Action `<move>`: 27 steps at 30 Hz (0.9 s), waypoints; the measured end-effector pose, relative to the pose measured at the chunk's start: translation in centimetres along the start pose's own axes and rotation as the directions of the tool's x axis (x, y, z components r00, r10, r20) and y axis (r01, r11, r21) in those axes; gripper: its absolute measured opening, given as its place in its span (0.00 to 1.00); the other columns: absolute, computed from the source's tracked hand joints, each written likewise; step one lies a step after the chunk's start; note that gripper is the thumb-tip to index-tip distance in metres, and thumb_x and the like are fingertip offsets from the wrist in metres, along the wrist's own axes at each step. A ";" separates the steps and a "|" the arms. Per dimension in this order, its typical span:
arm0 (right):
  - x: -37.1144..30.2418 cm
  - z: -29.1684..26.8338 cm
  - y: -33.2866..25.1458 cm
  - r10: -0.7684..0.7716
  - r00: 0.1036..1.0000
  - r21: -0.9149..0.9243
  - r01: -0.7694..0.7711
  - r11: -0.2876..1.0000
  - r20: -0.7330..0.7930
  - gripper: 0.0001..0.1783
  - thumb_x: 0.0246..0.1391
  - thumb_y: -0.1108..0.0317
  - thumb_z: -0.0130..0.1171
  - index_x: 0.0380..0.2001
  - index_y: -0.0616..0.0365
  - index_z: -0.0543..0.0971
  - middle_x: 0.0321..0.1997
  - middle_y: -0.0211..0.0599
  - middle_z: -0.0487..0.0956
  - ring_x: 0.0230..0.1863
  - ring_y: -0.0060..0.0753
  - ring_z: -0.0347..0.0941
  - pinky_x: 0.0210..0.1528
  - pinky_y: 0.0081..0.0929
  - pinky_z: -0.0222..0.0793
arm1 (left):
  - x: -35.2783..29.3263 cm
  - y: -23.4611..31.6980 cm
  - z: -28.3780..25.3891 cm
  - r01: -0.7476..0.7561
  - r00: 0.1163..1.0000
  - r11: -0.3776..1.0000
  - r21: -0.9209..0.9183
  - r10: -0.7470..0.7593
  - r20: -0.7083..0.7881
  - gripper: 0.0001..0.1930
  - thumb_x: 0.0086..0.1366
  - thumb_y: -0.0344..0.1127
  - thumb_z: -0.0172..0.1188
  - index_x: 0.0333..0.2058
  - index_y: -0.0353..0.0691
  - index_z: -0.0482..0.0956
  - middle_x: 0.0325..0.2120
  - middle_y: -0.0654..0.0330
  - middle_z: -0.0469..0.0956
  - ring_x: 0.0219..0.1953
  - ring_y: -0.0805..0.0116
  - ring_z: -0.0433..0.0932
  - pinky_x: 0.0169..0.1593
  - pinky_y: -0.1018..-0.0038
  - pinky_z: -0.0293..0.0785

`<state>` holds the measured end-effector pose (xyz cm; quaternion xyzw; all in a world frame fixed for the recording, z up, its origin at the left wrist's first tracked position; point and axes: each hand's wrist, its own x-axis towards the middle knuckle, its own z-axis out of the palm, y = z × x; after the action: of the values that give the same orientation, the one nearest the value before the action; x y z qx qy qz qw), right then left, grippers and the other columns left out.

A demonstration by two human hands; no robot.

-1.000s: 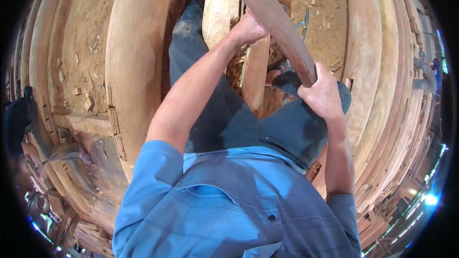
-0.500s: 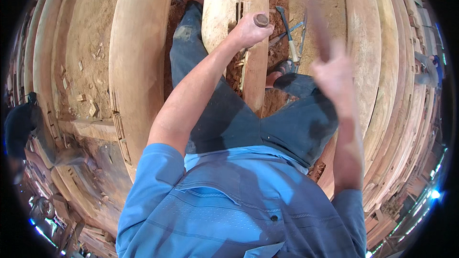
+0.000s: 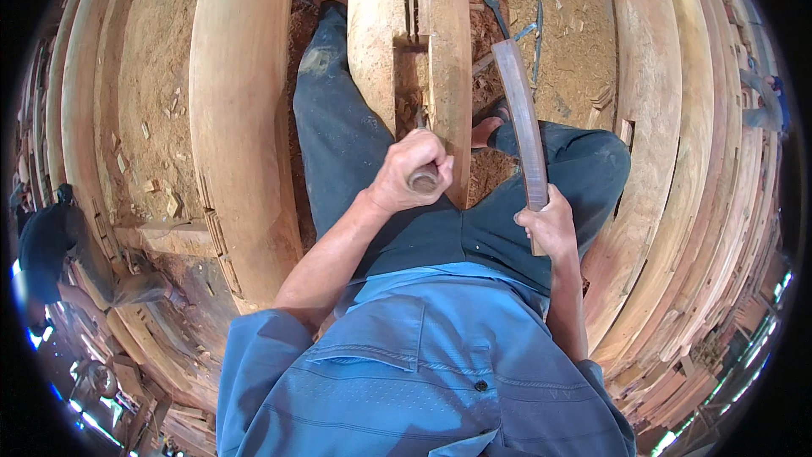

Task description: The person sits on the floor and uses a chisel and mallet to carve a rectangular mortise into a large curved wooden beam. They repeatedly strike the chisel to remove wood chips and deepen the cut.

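My left hand (image 3: pixel 402 167) is wrapped round the wooden handle of a chisel (image 3: pixel 423 179), its round butt facing up. The chisel's thin blade points away from me into a long slot (image 3: pixel 412 68) cut in the thick pale log (image 3: pixel 372 25) between my legs; its tip is hard to make out. To the right, my right hand (image 3: pixel 553 222) grips the lower end of a long, slightly curved wooden club (image 3: pixel 523 114). The club slants up and away over my right leg, apart from the chisel.
Beyond the club, a dark-headed hand tool (image 3: pixel 495 13) and a thin dark bar (image 3: pixel 539 38) lie on the dusty ground. Large logs flank me at left (image 3: pixel 241 101) and right (image 3: pixel 647 76). Wood chips (image 3: pixel 173 203) litter the left. A person (image 3: pixel 51 237) bends at far left; another (image 3: pixel 765 106) is far right.
My left hand has come nearer to me with the chisel, uncovering more of the slot. The club, blurred and raised earlier, has come down nearer to me and now shows sharply.
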<state>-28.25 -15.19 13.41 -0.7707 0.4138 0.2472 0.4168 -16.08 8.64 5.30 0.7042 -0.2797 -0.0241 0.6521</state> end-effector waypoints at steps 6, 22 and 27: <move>-0.4 -1.7 0.3 -0.097 0.993 -0.058 0.093 0.994 -0.070 0.20 0.35 0.68 0.66 0.35 0.63 0.73 0.27 0.38 0.78 0.29 0.30 0.76 0.36 0.30 0.74 | -0.8 -1.3 -3.3 0.300 0.878 0.864 -0.405 -0.416 -0.235 0.13 0.64 0.24 0.62 0.24 0.39 0.67 0.21 0.67 0.72 0.24 0.84 0.70 0.26 0.81 0.67; -2.2 -2.1 -2.1 -0.141 0.987 -0.017 0.140 0.990 -0.077 0.22 0.37 0.70 0.67 0.38 0.64 0.74 0.28 0.35 0.76 0.27 0.26 0.73 0.32 0.27 0.71 | 13.8 -5.1 -1.1 0.335 0.925 0.899 -0.283 -0.371 -0.084 0.15 0.62 0.36 0.64 0.19 0.39 0.71 0.14 0.71 0.69 0.17 0.83 0.66 0.20 0.77 0.62; -2.5 -2.8 -3.8 -0.133 0.988 -0.010 0.133 0.991 -0.077 0.24 0.38 0.67 0.68 0.41 0.64 0.75 0.30 0.41 0.78 0.32 0.35 0.76 0.41 0.31 0.73 | 14.9 -6.3 -0.1 0.379 0.926 0.913 -0.150 -0.373 0.066 0.18 0.61 0.40 0.64 0.20 0.35 0.70 0.13 0.68 0.67 0.19 0.78 0.65 0.24 0.72 0.64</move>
<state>-26.33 -15.30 18.40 -0.8065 0.3766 0.1899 0.4143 -1.17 2.34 4.37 0.6895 -0.1481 -0.1841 0.6847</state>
